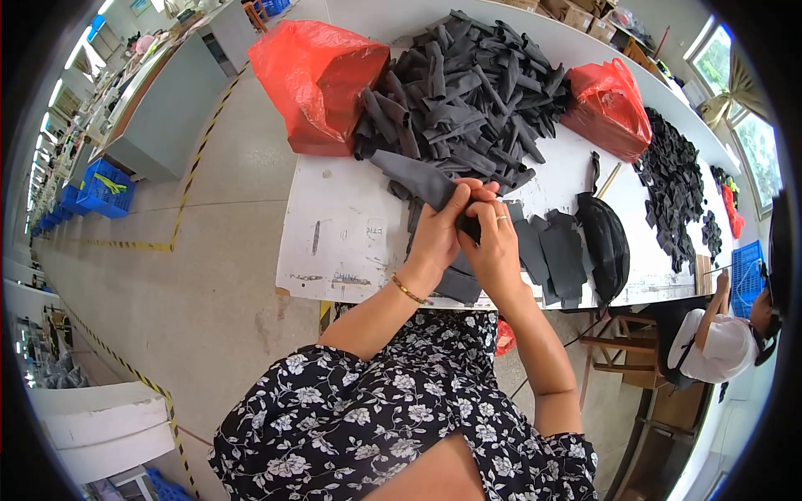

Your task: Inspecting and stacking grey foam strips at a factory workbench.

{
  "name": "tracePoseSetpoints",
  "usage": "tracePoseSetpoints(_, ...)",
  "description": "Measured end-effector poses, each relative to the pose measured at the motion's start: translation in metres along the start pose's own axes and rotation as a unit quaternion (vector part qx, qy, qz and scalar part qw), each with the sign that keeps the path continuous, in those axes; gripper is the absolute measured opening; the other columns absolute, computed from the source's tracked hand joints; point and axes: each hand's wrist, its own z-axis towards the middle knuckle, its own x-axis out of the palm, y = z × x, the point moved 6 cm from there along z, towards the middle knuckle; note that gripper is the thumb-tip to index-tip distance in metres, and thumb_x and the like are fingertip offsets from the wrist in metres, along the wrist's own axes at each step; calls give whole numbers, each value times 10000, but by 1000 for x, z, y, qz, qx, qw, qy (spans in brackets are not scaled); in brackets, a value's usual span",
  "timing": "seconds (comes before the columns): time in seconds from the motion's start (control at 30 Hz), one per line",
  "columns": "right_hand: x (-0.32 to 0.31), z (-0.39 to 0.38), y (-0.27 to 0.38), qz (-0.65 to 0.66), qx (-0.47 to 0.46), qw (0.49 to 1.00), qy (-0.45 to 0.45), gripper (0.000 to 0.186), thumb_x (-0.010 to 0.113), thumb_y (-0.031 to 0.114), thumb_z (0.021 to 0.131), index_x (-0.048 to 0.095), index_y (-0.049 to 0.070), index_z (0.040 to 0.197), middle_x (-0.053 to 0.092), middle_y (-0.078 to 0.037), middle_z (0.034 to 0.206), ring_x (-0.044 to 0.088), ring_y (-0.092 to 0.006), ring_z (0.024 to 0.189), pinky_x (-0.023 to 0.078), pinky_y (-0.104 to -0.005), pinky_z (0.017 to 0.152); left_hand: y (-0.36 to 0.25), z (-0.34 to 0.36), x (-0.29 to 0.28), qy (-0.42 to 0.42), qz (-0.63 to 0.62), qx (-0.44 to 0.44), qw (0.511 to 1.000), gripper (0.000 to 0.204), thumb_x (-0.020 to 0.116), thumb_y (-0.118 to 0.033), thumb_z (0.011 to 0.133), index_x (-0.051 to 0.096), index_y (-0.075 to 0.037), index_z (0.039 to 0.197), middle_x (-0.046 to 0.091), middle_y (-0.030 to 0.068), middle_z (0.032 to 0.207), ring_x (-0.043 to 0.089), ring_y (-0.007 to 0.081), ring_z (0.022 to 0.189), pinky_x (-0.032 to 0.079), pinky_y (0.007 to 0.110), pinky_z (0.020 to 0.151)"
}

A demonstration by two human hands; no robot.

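My left hand (439, 238) and my right hand (490, 238) meet at the middle of the white table (334, 255), both closed around a long dark grey fabric piece (401, 174) that points up to the left. The fingertips overlap around its lower end, partly hiding it. A big heap of similar grey pieces (459, 83) lies just beyond my hands. Flat grey pieces (560, 259) lie to the right of and beneath them. Farther right are a black pouch-like item (603, 246) and a thin light stick (610, 179).
Red plastic bags (309, 83) (606, 108) flank the heap. A pile of small dark pieces (672, 192) lies at the right, near a seated co-worker (714, 346) and a blue crate (743, 275). To the left are a taped walkway, a grey counter (175, 108) and blue crates (104, 188).
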Motion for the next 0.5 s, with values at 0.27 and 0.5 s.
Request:
tracePoseSetpoints(0.27,-15,0,-2,9,-17,1000,-11,276,736,7,741,562,26,953,589,-166,1038,610,-355,904,514,-414,736,9,0,3,-12,-33,-13,999,294,546,-258,983,615,-4,1113,668,156,1117,621,212,1073,481,336,924)
tracePoseSetpoints(0.5,-16,-3,-12,-1,-47,999,-7,268,727,-2,747,577,15,969,595,-150,1034,619,-347,883,520,-416,717,-6,6,-8,-36,-24,-16,999,304,523,-280,991,589,-37,1162,647,160,1160,587,282,1146,447,434,1009)
